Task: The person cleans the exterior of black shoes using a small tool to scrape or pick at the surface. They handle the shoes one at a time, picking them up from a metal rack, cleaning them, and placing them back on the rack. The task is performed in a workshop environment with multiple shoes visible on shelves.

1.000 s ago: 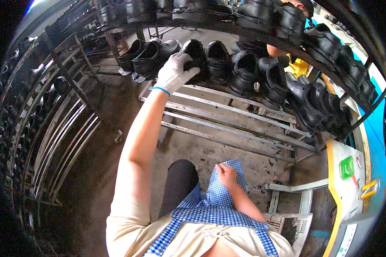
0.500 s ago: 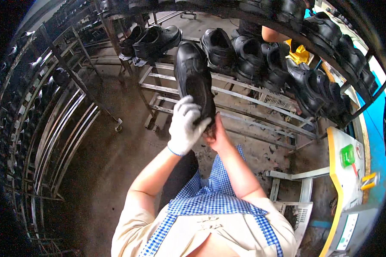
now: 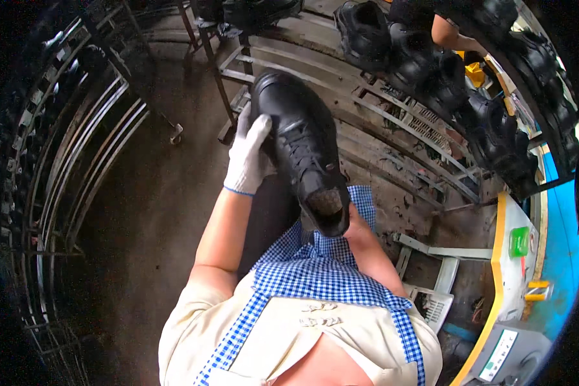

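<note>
A black lace-up leather shoe (image 3: 296, 122) is held up in front of me, toe pointing away and heel toward my body. Its laces, and the opening with a greyish insole inside, face upward. My left hand (image 3: 249, 154), in a white knit glove with a blue cuff edge, grips the shoe's left side near the toe, thumb on the upper. My bare right hand (image 3: 356, 222) supports the heel from the right and below; most of its fingers are hidden behind the shoe.
Several black shoes (image 3: 415, 58) line a metal rack (image 3: 392, 138) ahead and right. Further racks (image 3: 103, 167) stand on the left. A yellow-edged machine (image 3: 500, 283) with a green container (image 3: 519, 242) is at right. Another person's arm (image 3: 453, 35) shows beyond the shoes.
The shoe has come closer to my body and tilted so its laces show. My left hand has shifted from the shoe's opening to its side near the toe. The view has also shifted.
</note>
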Demonstrator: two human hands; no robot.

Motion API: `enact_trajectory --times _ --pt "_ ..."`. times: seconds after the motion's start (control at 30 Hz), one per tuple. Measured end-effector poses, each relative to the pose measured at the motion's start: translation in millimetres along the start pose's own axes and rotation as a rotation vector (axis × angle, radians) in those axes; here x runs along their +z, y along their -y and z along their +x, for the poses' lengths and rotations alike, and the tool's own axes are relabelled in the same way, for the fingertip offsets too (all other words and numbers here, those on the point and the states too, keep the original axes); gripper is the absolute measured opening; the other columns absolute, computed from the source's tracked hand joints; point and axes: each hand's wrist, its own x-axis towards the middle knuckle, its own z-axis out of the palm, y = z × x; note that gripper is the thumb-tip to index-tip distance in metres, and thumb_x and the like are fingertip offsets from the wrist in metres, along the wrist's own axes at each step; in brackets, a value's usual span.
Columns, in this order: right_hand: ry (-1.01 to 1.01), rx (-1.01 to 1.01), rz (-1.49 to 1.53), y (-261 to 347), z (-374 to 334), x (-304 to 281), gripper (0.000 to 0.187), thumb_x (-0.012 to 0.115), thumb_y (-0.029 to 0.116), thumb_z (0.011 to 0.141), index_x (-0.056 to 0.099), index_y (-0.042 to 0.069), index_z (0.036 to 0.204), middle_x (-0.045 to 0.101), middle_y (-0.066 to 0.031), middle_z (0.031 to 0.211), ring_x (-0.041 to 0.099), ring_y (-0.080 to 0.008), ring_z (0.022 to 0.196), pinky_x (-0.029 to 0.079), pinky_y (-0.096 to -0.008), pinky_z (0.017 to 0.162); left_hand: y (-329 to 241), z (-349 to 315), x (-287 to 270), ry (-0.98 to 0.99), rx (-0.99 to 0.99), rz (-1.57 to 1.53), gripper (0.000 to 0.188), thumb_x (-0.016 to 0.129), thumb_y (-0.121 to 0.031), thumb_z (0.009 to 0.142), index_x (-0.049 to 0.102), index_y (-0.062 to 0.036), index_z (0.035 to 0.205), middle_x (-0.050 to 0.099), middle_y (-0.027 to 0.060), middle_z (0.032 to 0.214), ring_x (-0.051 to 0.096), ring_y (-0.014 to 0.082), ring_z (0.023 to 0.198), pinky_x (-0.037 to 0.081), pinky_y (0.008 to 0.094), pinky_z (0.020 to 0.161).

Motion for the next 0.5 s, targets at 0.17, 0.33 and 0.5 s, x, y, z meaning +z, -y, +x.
enact_trajectory --times 0.17,0.33,0.5 --pt "0.186 -0.065 -0.506 -4.9 -16.5 -15.4 0.056 0.063 -0.006 0.088 0.048 0.005 0.14 0.057 -0.0109 0.136 0.055 -0.0232 0.124 0.045 -0.0363 0.104 -8.2 -7.6 4.2 -0.076 -0.025 -0.054 0.064 0.075 -0.018 0.084 0.046 -0.0027 0.14 0.062 0.01 0.123 0.061 0.0215 0.11 0.049 0.0343 0.097" --pt "-0.133 0.118 -0.506 25.7 -14.8 -16.2 0.03 0.063 0.019 0.098 0.062 0.004 0.124 0.065 -0.0048 0.117 0.062 -0.014 0.102 0.046 -0.0276 0.092 -15.3 -22.2 3.5 0.074 0.072 0.185 0.061 0.078 -0.016 0.079 0.054 -0.0001 0.133 0.064 0.0088 0.119 0.061 0.0193 0.109 0.048 0.0324 0.099" --pt "-0.194 -0.607 -1.007 108.3 -21.7 90.8 0.016 0.066 0.009 0.095 0.07 0.002 0.108 0.065 -0.0011 0.091 0.057 -0.0077 0.073 0.047 -0.0236 0.066 -34.3 -40.6 10.7 0.314 -0.035 0.459 0.062 0.082 -0.016 0.072 0.06 0.0004 0.127 0.064 0.0084 0.121 0.06 0.0198 0.114 0.045 0.0339 0.103"
